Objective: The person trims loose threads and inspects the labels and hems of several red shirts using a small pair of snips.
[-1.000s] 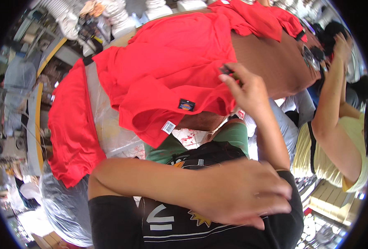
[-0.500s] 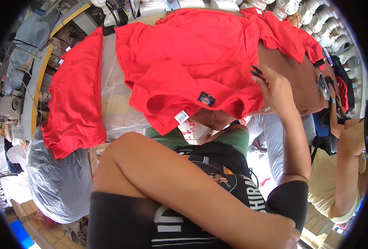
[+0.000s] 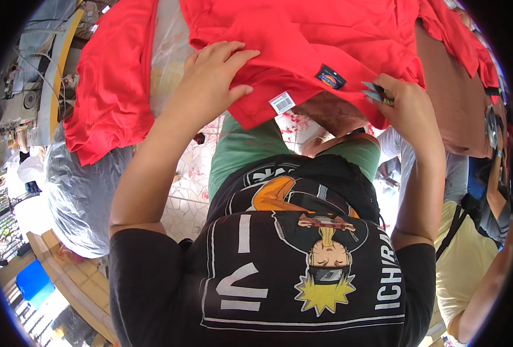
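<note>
One black printed T-shirt [image 3: 233, 312], worn by you, on the near side of the red garment [image 3: 291, 52]. One person in a pale yellow top [image 3: 467, 266], right of that garment and nearer. One plastic-wrapped bundle [image 3: 80, 196], left of it and nearer. One pair of green shorts [image 3: 245, 144], yours, just short of the garment. One white barcode tag [image 3: 282, 103], at its near edge. One right hand [image 3: 410, 104], yours: closed around small dark snips [image 3: 373, 95], pointed blades at the garment's right near edge; whether it also pinches cloth cannot be told. One dark label [image 3: 331, 77], on the garment, between your hands. One left hand [image 3: 210, 72], yours: fingers spread, thumb apart, over the garment's left side. One red garment, spread before you on a brown surface [image 3: 456, 104]. One second red garment [image 3: 115, 69], left of it, apart. One further red piece [image 3: 462, 40], to its right.
</note>
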The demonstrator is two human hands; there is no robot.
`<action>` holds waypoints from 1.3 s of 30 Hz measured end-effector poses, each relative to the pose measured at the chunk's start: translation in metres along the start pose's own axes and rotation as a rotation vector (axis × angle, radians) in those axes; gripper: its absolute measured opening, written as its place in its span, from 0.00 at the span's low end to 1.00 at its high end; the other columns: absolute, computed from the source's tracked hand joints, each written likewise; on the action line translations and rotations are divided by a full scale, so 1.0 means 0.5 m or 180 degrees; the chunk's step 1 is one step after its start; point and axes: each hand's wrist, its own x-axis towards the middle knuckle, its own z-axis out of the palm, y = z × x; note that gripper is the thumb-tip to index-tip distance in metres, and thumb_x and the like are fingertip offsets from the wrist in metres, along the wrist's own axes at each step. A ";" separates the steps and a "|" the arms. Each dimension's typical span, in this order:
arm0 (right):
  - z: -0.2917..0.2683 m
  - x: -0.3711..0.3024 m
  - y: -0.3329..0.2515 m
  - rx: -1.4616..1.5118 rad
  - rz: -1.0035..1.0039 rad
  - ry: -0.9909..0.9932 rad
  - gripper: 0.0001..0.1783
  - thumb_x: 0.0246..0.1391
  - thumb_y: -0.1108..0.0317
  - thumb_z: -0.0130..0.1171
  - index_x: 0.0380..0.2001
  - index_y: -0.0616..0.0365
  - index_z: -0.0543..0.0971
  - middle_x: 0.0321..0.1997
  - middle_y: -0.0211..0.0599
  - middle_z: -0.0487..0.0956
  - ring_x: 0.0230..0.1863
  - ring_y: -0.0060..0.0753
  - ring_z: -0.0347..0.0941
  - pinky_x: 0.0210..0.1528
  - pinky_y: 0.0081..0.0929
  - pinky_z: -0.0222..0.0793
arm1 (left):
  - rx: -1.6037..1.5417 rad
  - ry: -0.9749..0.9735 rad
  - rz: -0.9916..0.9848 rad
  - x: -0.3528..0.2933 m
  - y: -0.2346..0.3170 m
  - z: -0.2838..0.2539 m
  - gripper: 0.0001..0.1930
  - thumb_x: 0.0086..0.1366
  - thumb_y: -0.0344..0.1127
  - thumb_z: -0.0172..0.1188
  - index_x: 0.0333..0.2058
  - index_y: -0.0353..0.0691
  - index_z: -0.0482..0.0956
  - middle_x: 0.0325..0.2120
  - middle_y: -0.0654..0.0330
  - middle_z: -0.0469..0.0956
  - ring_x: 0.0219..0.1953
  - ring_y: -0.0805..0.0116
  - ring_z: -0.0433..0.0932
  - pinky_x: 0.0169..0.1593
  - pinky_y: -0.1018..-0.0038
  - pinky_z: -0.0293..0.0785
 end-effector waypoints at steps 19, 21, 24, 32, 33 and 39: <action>-0.086 0.059 0.097 -0.0405 0.0179 0.1696 0.16 0.52 0.61 0.62 0.44 0.51 0.76 0.28 0.45 0.80 0.33 0.52 0.78 0.32 0.44 0.71 | -0.2377 0.0035 0.1799 0.132 0.207 -0.120 0.18 0.54 0.39 0.64 0.43 0.38 0.79 0.42 0.58 0.78 0.50 0.57 0.74 0.52 0.64 0.69; -0.094 0.071 0.122 -0.0461 0.0036 0.1455 0.15 0.52 0.62 0.61 0.43 0.52 0.76 0.28 0.46 0.80 0.33 0.53 0.78 0.33 0.44 0.71 | -0.3238 -0.0386 0.2743 0.077 0.328 -0.137 0.17 0.53 0.38 0.62 0.42 0.37 0.79 0.41 0.58 0.77 0.48 0.55 0.73 0.50 0.62 0.69; -0.104 0.053 0.161 -0.0700 0.0165 0.0946 0.13 0.54 0.64 0.59 0.42 0.55 0.77 0.29 0.50 0.79 0.35 0.55 0.76 0.35 0.43 0.71 | -0.4142 -0.0363 0.3647 0.040 0.479 -0.176 0.15 0.54 0.38 0.61 0.40 0.38 0.79 0.40 0.59 0.77 0.47 0.57 0.73 0.49 0.63 0.69; -0.043 0.022 0.256 0.0348 0.0594 0.0934 0.10 0.58 0.62 0.55 0.37 0.55 0.78 0.27 0.55 0.77 0.33 0.60 0.74 0.33 0.49 0.67 | -0.4612 -0.0097 0.4457 0.013 0.611 -0.240 0.10 0.56 0.36 0.58 0.36 0.41 0.79 0.36 0.60 0.77 0.44 0.60 0.74 0.46 0.66 0.70; -0.043 0.029 0.256 0.0301 0.0507 0.0843 0.10 0.58 0.62 0.55 0.37 0.56 0.78 0.28 0.55 0.77 0.33 0.60 0.74 0.34 0.49 0.67 | -0.4585 -0.0147 0.4494 0.017 0.605 -0.246 0.10 0.56 0.36 0.57 0.36 0.41 0.79 0.36 0.61 0.77 0.44 0.61 0.74 0.46 0.66 0.70; -0.014 0.055 0.241 -0.0281 -0.0034 0.0136 0.10 0.55 0.64 0.53 0.37 0.56 0.78 0.31 0.54 0.78 0.36 0.60 0.74 0.39 0.52 0.68 | -0.4623 -0.0712 0.4061 0.064 0.491 -0.186 0.07 0.57 0.35 0.55 0.33 0.43 0.79 0.34 0.62 0.77 0.41 0.63 0.74 0.44 0.69 0.70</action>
